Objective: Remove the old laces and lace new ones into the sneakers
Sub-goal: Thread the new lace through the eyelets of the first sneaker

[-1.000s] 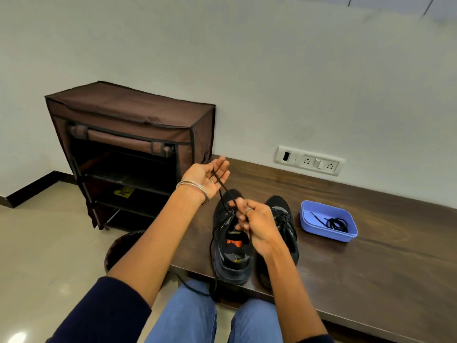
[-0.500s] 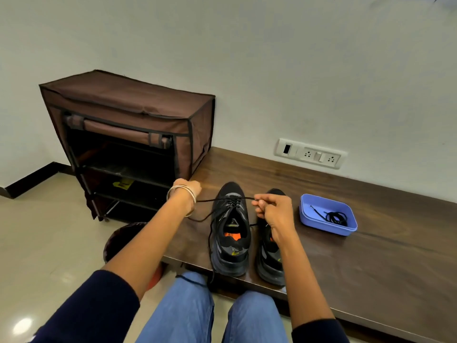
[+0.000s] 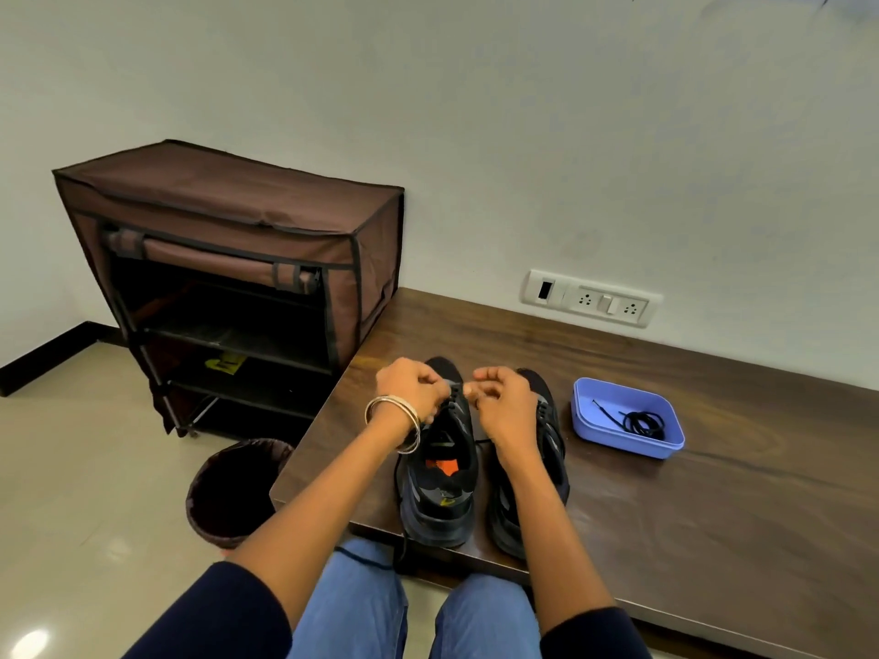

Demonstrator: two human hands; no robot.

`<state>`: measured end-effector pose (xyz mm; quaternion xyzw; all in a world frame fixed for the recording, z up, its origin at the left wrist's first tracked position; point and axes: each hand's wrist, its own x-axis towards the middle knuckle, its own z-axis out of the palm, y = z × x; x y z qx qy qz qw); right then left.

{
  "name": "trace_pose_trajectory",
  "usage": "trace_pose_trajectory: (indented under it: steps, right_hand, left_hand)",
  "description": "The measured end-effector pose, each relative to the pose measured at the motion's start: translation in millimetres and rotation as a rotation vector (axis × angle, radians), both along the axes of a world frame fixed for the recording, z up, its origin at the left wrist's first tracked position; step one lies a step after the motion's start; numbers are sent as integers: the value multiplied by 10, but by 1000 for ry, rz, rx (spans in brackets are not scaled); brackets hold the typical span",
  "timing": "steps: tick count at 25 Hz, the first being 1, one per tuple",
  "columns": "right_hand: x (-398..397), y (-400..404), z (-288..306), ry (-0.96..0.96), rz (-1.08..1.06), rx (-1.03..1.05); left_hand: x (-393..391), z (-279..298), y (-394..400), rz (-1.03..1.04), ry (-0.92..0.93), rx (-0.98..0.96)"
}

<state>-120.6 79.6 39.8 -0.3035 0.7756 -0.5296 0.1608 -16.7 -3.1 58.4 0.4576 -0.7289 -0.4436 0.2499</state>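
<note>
Left hand (image 3: pixel 410 391) and right hand (image 3: pixel 500 400) each pinch the thin black lace (image 3: pixel 452 405) over the left sneaker (image 3: pixel 440 473); limp, likely slippery cord, best gripped near its tips.

Sleeves: dark navy long sleeves (image 3: pixel 228 615) pushed up to about the elbows; both forearms bare | Left wrist: two thin metal bangles (image 3: pixel 395 423), silver and gold in tone, lying side by side | Legs: blue denim jeans (image 3: pixel 361 606); both knees visible at the bottom edge

Left hand (image 3: pixel 410 390), right hand (image 3: pixel 504 399): fingers curled, close together.
</note>
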Motion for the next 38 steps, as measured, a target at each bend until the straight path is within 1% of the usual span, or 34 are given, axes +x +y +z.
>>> trace_pose_trajectory:
  steps: [1, 2, 3, 4, 5, 7, 10, 12, 14, 16, 18, 22, 26, 31, 38]
  right_hand:
    - [1, 15, -90, -35, 27, 100]
    - [12, 23, -187, -26, 70, 225]
    - [29, 22, -294, 29, 112, 327]
    - [65, 18, -376, 112, 133, 386]
    - [102, 11, -453, 196, 128, 402]
    - [158, 8, -543, 286, 57, 365]
    - [239, -9, -585, 318, -44, 310]
    - [307, -15, -604, 303, -101, 288]
    - [325, -24, -626, 265, -139, 256]
    - [315, -30, -656, 237, -137, 242]
    - [292, -33, -672, 240, -119, 242]
    - [265, -36, -694, 253, -98, 238]
    - [254, -18, -699, 270, -88, 243]
    - [298, -14, -695, 281, -114, 190]
    - [328, -17, -697, 274, -145, 164]
  left_hand:
    - [3, -51, 29, 36, -71, -31]
    - [4, -106, 66, 53, -132, -55]
    - [-9, -159, 110, 56, -173, -64]
    - [-33, -210, 157, 57, -196, -64]
    - [-63, -250, 202, 71, -213, -64]
    - [-141, -286, 263, 123, -256, -99]
    - [-225, -310, 280, 145, -355, -176]
    - [-240, -366, 243, 107, -393, -221]
    - [-225, -423, 213, 14, -443, -320]
    - [-200, -489, 159, -25, -400, -359]
    - [-206, -542, 118, -11, -341, -363]
    - [-223, -596, 100, 6, -290, -370]
    - [-228, -590, 72, -90, -364, -411]
    - [-261, -560, 32, -225, -553, -499]
    - [-265, -539, -19, -277, -597, -513]
